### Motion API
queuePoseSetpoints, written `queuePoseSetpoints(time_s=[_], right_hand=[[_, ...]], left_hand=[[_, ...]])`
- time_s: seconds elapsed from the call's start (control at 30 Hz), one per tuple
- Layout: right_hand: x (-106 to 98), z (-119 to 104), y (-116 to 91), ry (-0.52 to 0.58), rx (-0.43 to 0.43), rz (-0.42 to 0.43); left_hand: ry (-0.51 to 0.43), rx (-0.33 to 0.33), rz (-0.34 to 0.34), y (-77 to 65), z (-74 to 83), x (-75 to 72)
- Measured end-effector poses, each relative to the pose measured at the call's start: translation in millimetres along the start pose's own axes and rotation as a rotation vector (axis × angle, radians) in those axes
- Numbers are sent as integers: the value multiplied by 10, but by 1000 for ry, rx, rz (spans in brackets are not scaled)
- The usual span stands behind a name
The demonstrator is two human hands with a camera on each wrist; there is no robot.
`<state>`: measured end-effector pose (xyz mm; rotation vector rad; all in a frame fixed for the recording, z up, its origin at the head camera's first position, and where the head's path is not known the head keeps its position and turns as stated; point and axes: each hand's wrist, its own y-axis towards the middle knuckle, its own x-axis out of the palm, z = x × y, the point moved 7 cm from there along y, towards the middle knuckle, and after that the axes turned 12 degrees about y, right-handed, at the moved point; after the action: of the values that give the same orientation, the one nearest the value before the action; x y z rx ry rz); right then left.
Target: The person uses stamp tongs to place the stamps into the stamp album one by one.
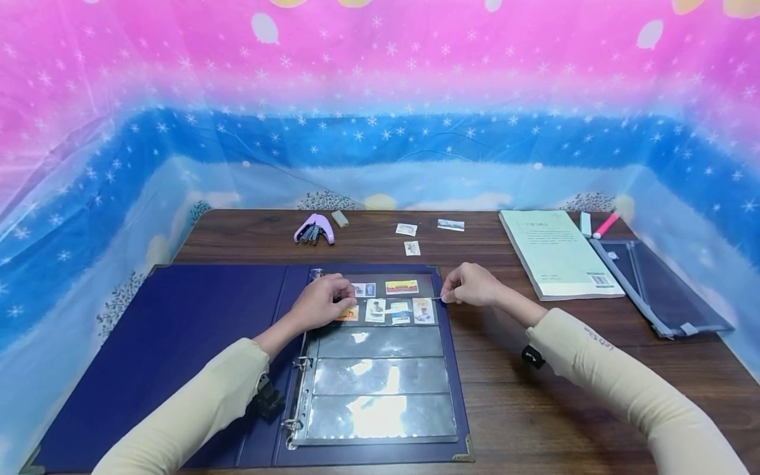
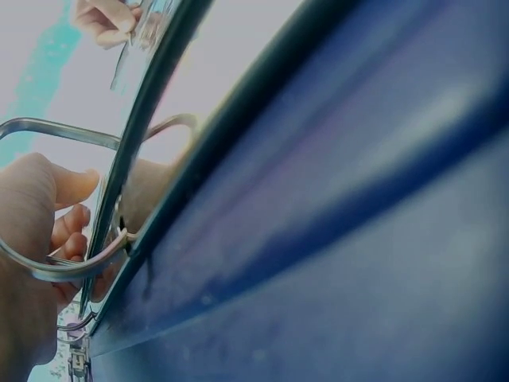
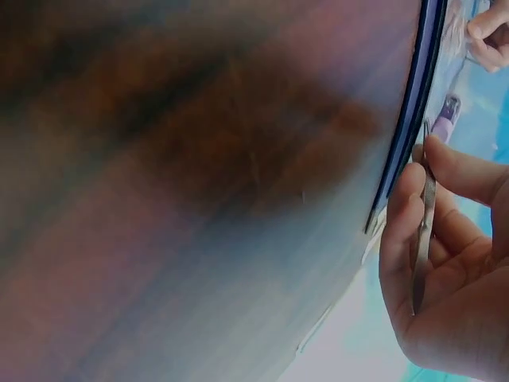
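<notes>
In the head view my left hand (image 1: 323, 302) is over the upper left of a clear stamp page (image 1: 380, 343), fingers curled and thumb tip right at the page surface. Whether it pinches the plastic I cannot tell. Metal binder rings (image 2: 60, 127) show around that hand in the left wrist view. My right hand (image 1: 472, 285) pinches metal tweezers (image 3: 425, 231) between thumb and fingers; their tip points at the page's right edge, by the second row. Several stamps fill the top two rows, among them a yellow-red stamp (image 1: 402, 287) and an orange-edged stamp (image 1: 424, 311).
The blue binder (image 1: 196, 330) lies open across the table's left and middle. Three loose stamps (image 1: 412, 248) lie behind it. A purple hole-punch-like tool (image 1: 320, 224) and an eraser (image 1: 340, 218) sit at the back. To the right are a green book (image 1: 558, 254), a pink marker (image 1: 607, 225) and a dark mesh pouch (image 1: 671, 290).
</notes>
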<state>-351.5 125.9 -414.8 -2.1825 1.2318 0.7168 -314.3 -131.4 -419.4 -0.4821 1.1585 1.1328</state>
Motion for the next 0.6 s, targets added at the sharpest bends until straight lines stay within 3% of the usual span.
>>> queuePoseSetpoints(time_s=[0.6], right_hand=[[-36,-99,164,-124,-119,-155]], left_hand=[[12,-3,-5,5,8,0]])
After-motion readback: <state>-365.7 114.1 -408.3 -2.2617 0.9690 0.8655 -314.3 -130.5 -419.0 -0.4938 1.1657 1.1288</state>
